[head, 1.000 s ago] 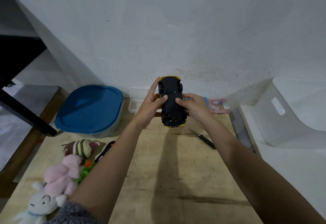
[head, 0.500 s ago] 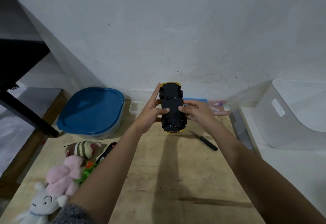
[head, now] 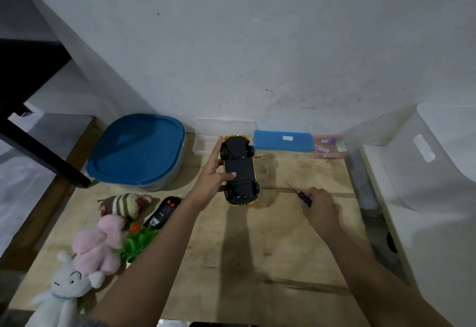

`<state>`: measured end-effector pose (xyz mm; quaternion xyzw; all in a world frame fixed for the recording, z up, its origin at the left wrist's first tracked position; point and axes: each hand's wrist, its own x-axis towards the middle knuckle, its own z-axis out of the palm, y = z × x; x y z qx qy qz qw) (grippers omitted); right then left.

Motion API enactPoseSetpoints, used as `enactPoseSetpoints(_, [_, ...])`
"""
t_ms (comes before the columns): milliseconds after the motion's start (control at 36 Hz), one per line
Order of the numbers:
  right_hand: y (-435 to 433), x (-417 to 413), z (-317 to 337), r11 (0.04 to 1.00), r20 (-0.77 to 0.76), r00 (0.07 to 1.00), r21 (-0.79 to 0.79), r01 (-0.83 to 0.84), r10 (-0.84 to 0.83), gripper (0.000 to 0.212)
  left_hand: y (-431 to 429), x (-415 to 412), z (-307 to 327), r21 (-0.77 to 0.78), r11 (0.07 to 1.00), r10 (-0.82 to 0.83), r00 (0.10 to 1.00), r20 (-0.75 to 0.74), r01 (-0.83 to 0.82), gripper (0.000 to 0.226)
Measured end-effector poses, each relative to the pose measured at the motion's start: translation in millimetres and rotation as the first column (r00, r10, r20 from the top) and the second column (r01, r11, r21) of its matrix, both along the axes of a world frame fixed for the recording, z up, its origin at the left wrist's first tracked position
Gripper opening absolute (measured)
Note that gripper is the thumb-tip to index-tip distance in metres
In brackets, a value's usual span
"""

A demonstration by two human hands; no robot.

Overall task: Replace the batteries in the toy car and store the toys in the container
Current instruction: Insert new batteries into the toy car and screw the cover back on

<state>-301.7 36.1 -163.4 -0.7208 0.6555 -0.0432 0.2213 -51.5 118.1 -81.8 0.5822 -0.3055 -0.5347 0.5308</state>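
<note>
Plush toys (head: 98, 244), remote (head: 164, 211) left of upturned toy car (head: 240, 169) (screwdriver (head: 300, 194) right)

Wooden tabletop (head: 257, 262) set against a scuffed white wall (head: 257, 30), with three small plastic cases along its back edge.

The cases sit in a row at centre frame, where table meets wall. A clear case (head: 226, 127) stands open, its lid leaning on the wall. To its right lies a flat blue case (head: 283, 141) with a small white label. Right of that, touching it, is a translucent pink case (head: 328, 147) whose contents are too blurred to make out. At the left edge of the frame, a black bar (head: 38, 146) slants down towards the table's left side, above a grey surface (head: 51, 131).
</note>
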Motion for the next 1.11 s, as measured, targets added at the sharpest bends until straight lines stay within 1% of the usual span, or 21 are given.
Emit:
enactPoseSetpoints(83, [-2.0,4.3,-2.0,0.999,-0.009,0.999,-0.002,0.040,-0.040,0.012,1.9,2.1,3.1,-0.010,0.999,0.048,0.999,0.001,-0.048,0.089])
enactPoseSetpoints(139, [-4.5,7.4,-2.2,1.000,-0.041,0.999,0.013,0.013,-0.013,0.014,-0.3,4.6,7.3,-0.022,0.998,0.065,0.998,0.018,-0.065,0.089])
enactPoseSetpoints(222, [-6.6,9.3,0.1,1.000,-0.130,0.991,0.024,-0.019,0.022,0.015,-4.7,7.9,18.2,-0.055,0.996,0.078,0.996,0.031,-0.076,0.089])
enactPoseSetpoints(250, [-7.1,9.7,1.2,1.000,-0.129,0.992,0.028,-0.012,0.016,0.015,-6.2,9.4,21.7,-0.070,0.995,0.079,0.996,0.033,-0.076,0.089])
enactPoseSetpoints(278, [-8.0,10.8,3.2,0.999,-0.097,0.995,0.033,0.008,-0.004,0.016,-7.2,10.5,25.9,-0.085,0.994,0.079,0.996,0.040,-0.075,0.089])
enactPoseSetpoints(306, [-10.1,12.4,6.2,0.999,-0.023,0.999,0.037,0.034,-0.033,0.017,-8.3,11.4,30.3,-0.100,0.992,0.081,0.996,0.046,-0.077,0.090])
enactPoseSetpoints(333, [-13.6,16.2,12.3,0.996,0.085,0.994,0.048,0.069,-0.073,0.018,-9.4,11.5,35.1,-0.113,0.991,0.084,0.995,0.052,-0.077,0.090])
enactPoseSetpoints(361, [-18.0,21.2,21.1,0.992,0.216,0.969,0.074,0.107,-0.121,0.018,-11.2,11.3,39.2,-0.126,0.989,0.088,0.995,0.054,-0.080,0.090])
enactPoseSetpoints(389, [-23.0,27.9,33.9,0.982,0.371,0.911,0.121,0.147,-0.182,0.018,-14.0,11.3,43.8,-0.138,0.986,0.098,0.993,0.059,-0.089,0.090])
enactPoseSetpoints(444, [-28.7,40.9,62.2,0.962,0.637,0.723,0.211,0.171,-0.268,0.015,-16.2,9.5,51.3,-0.160,0.980,0.127,0.990,0.058,-0.116,0.090])
enactPoseSetpoints(472, [-30.6,46.0,78.4,0.966,0.727,0.636,0.206,0.154,-0.257,0.013,-17.1,7.7,55.0,-0.175,0.977,0.136,0.989,0.052,-0.125,0.090])
enactPoseSetpoints(500, [-32.3,52.0,91.3,0.975,0.791,0.570,0.177,0.138,-0.224,0.012,-18.9,7.5,55.8,-0.178,0.975,0.141,0.989,0.053,-0.129,0.090])
enactPoseSetpoints(583, [-32.1,63.0,132.7,0.993,0.904,0.424,0.003,0.116,-0.052,0.009,-23.0,4.2,62.7,-0.207,0.969,0.149,0.987,0.058,-0.134,0.089])
enactPoseSetpoints(639, [-30.2,67.7,158.8,0.991,0.944,0.330,-0.065,0.118,0.023,0.011,-25.6,-0.1,71.2,-0.230,0.965,0.148,0.987,0.067,-0.129,0.089])
enactPoseSetpoints(694, [-30.5,73.0,176.6,0.988,0.956,0.283,-0.112,0.105,0.078,0.011,-28.7,-3.4,78.8,-0.246,0.961,0.150,0.984,0.094,-0.123,0.089])
enactPoseSetpoints(833, [-27.9,80.5,185.6,0.976,0.938,0.314,-0.189,0.110,0.147,0.013,-31.0,-6.5,85.5,-0.261,0.956,0.169,0.977,0.131,-0.130,0.089])
enactPoseSetpoints(1000, [-24.7,79.6,182.2,0.971,0.918,0.361,-0.214,0.107,0.162,0.025,-30.6,-7.9,87.2,-0.268,0.956,0.165,0.976,0.141,-0.123,0.090])
enactPoseSetpoints(1111, [-24.4,79.6,179.0,0.967,0.904,0.393,-0.230,0.111,0.170,0.026,-29.1,-8.4,85.1,-0.272,0.955,0.156,0.979,0.132,-0.116,0.089])
